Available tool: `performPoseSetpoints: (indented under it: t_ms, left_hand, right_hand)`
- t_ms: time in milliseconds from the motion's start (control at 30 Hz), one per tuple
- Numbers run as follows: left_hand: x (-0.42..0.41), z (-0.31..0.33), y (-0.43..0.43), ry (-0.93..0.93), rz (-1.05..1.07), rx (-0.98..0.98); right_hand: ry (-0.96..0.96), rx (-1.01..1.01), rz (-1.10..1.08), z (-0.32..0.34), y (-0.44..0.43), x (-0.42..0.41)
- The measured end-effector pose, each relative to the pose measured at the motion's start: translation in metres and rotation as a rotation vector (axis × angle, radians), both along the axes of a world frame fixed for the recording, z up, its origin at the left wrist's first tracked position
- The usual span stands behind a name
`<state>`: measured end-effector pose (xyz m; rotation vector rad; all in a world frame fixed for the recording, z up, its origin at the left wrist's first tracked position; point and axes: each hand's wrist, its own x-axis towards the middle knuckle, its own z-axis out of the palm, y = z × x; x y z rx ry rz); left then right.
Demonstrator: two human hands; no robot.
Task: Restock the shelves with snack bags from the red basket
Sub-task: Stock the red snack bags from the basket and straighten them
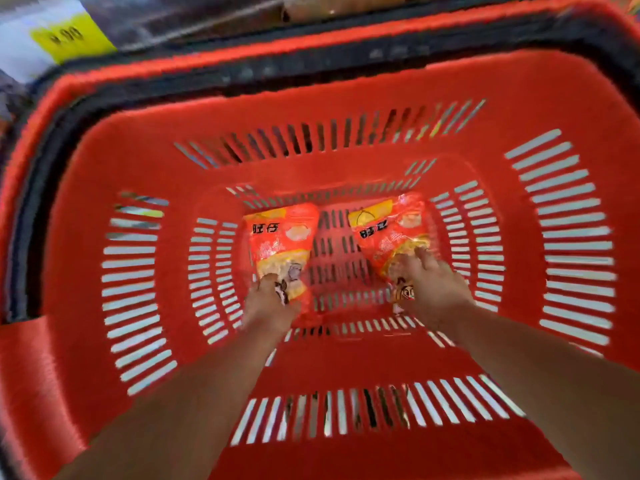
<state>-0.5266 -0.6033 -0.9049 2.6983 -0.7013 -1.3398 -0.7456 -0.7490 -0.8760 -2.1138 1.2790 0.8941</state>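
Reaching down into the red basket (485, 98), the person has one hand on each of the two snack bags that lie on its slotted floor. The left bag (282, 244) sits left of centre in the frame and the right bag (388, 230) right of centre. They are apart, with bare floor between them.

The left hand (268, 303) has its fingers curled onto the near end of the left bag, and a bit of printed film shows between thumb and fingers, so it looks clamped there. The right hand (433, 285) lies over the near half of the right bag with its fingers (422, 254) stretched forward onto it. Motion blur hides whether that hand has closed on the bag or only rests on it.

Both bags are glossy red and yellow film pouches and are probably light, soft and somewhat slippery. Their contents look like puffed pieces that would likely crush under a hard squeeze. A pinch on the flat end seam, or a loose hold across the width, would suit better than a grip on the middle.

A black handle (242, 69) lies folded along the far rim, and a blurred yellow tag (69, 38) shows at upper left.
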Motion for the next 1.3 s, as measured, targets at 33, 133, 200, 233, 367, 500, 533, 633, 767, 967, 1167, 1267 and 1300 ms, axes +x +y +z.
performPoseSetpoints:
  t_ms: [33, 133, 200, 233, 367, 500, 533, 633, 767, 967, 1167, 1267, 1300]
  left_hand:
    - [-0.002, -0.015, 0.001, -0.001, 0.047, 0.019]
    - [-0.001, -0.051, 0.002, -0.033, 0.155, 0.057]
    - [0.002, -0.069, 0.003, -0.061, 0.166, 0.051]
    - [0.004, -0.076, 0.003, -0.065, 0.180, 0.059]
    - [0.005, -0.096, -0.001, -0.062, 0.257, 0.099]
    - [0.001, -0.103, 0.000, -0.152, 0.224, 0.055]
    - [0.002, -0.103, 0.001, -0.167, 0.222, 0.033]
    - [0.013, -0.093, 0.003, -0.152, 0.205, -0.002]
    - [0.026, -0.058, -0.006, 0.045, 0.285, -0.042]
    - [0.033, 0.049, -0.032, 0.161, 0.303, -0.033]
    - [0.032, 0.208, -0.052, 0.190, 0.215, -0.284]
    - [0.025, 0.283, -0.047, 0.206, 0.216, -0.440]
    - [0.021, 0.307, -0.041, 0.207, 0.238, -0.474]
  right_hand:
    - [0.009, -0.002, -0.040, -0.014, -0.001, -0.002]
    - [0.004, -0.028, -0.157, -0.048, -0.004, -0.004]
    - [0.008, -0.050, -0.219, -0.066, -0.003, -0.005]
    - [0.022, -0.069, -0.237, -0.074, -0.001, -0.005]
    - [0.101, -0.142, -0.244, -0.105, 0.008, -0.008]
    - [0.133, -0.158, -0.275, -0.115, 0.008, -0.009]
    - [0.140, -0.150, -0.265, -0.113, 0.005, -0.008]
    - [0.109, -0.051, -0.378, -0.100, -0.008, -0.005]
    - [-0.038, 0.143, -0.690, -0.063, -0.013, 0.002]
    - [-0.291, 0.339, -1.349, 0.035, 0.004, 0.025]
    - [-0.477, 0.395, -1.539, 0.176, 0.026, 0.037]
    - [-0.640, 0.377, -1.506, 0.247, 0.037, 0.039]
    - [-0.679, 0.384, -1.498, 0.270, 0.040, 0.039]
